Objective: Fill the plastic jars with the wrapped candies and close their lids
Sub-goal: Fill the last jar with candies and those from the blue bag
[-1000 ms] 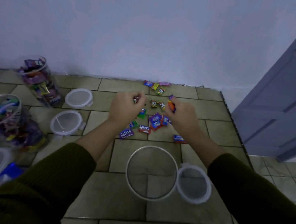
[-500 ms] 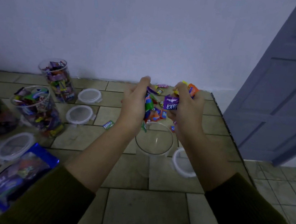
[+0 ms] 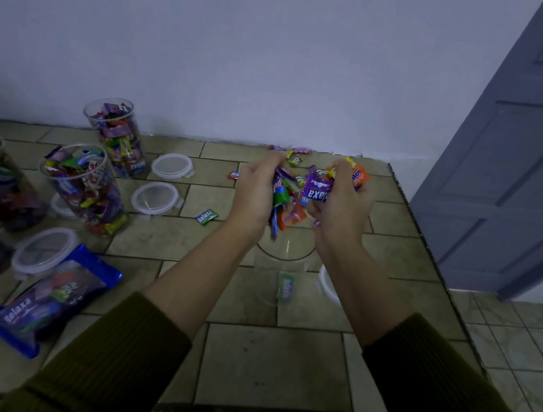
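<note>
My left hand [image 3: 255, 191] and my right hand [image 3: 342, 208] are cupped together around a bunch of wrapped candies [image 3: 299, 195], held just above the mouth of a clear plastic jar [image 3: 284, 269]. A green candy lies inside that jar near its bottom. The jar's lid [image 3: 328, 284] lies on the counter to its right, partly hidden by my right forearm. A few loose candies [image 3: 293, 157] remain by the wall behind my hands, and a green one [image 3: 207, 216] lies to the left of my left wrist.
Several candy-filled jars [image 3: 88, 187] stand open at the left, with loose lids [image 3: 156, 198] beside them. A blue candy bag [image 3: 51, 297] lies at the front left. The tiled counter [image 3: 277, 362] ends at the right, near a grey door [image 3: 529, 153].
Both hands scooped candies off the counter by the wall and lifted them together over the empty jar. One green candy has dropped into the jar since half a second ago.
</note>
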